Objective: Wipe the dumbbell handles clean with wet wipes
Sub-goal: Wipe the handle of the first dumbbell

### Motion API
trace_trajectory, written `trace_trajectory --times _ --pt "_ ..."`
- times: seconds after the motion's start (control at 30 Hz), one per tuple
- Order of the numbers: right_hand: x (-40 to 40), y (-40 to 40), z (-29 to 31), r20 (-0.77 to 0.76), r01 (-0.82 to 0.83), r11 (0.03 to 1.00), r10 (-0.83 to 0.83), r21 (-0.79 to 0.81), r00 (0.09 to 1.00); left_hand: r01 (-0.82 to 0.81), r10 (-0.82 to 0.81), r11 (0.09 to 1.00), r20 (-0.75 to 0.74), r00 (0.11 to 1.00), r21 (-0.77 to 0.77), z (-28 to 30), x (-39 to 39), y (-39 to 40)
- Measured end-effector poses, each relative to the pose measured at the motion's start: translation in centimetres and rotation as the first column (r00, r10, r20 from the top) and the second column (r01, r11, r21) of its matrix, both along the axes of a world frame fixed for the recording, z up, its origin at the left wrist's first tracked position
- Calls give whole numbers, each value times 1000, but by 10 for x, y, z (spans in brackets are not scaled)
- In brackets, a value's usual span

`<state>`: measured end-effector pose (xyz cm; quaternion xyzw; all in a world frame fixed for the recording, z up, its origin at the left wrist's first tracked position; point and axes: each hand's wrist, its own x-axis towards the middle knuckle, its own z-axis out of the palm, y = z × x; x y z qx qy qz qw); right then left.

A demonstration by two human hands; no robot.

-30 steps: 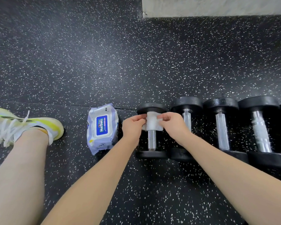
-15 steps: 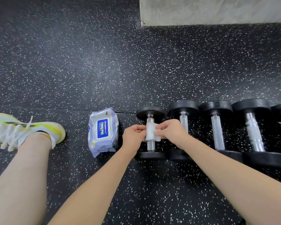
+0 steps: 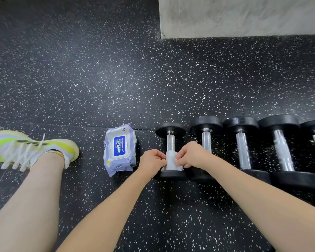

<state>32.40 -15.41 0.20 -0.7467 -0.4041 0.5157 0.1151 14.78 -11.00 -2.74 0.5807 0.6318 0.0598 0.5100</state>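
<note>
Your left hand [image 3: 151, 161] and right hand [image 3: 192, 157] meet over the leftmost dumbbell [image 3: 171, 151], both pinching a white wet wipe [image 3: 171, 161] that is wrapped round the near end of its chrome handle, just above the near weight head. The fingers [image 3: 161, 157] of each hand are curled tight on the wipe's edges, one hand on either side of the bar. The far half of the handle is bare (knurled steel, showing plainly).

That dumbbell lies on the speckled black floor [image 3: 98, 79] at the left end of a row of dumbbells [image 3: 262, 148], which runs to the right edge of the view, each close beside the next. Left of it there is a narrow strip of floor, then the pack of wet wipes [image 3: 120, 149], lying flat with its flap closed. Further left is your shoe [image 3: 31, 148]. Beyond the row the floor runs wide to a grey concrete block [image 3: 242, 17] at the upper right.
</note>
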Motion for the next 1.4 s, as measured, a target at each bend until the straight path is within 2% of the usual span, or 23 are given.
trace_trajectory --times 0.13,0.3,0.47,0.63,0.83,0.93,1.07,1.17,1.33,1.4 --pt "-2 -1 -1 -18 -31 999 30 -16 999 38 -37 999 -42 998 10 1 0 -1" --pt "-5 -4 -3 -22 0 999 1 47 1000 27 -21 997 -79 997 68 -1 -1 -1" --pt "-14 -1 -4 -66 57 993 -50 105 997 -86 86 995 -9 996 43 -4 -6 0" --pt "-31 4 -10 -104 78 986 -63 148 993 -266 264 964 65 962 19 -2 -13 7" --pt "-45 8 -23 -198 313 940 -284 138 938 -359 347 932 174 922 42 0 -24 22" --pt "-47 13 -31 -229 373 915 -335 152 914 -378 360 925 216 908 46 1 -24 26" --pt "-47 26 -41 -327 533 833 -468 146 821 -462 430 883 261 864 77 -2 -15 35" --pt "-45 38 -49 -454 661 747 -566 72 689 -480 440 875 323 838 54 -3 -6 40" --pt "-42 45 -50 -574 685 728 -572 -27 586 -496 455 868 352 818 30 -7 5 41" --pt "-43 45 -47 -629 692 716 -580 -92 518 -512 470 858 359 806 27 -11 6 41"
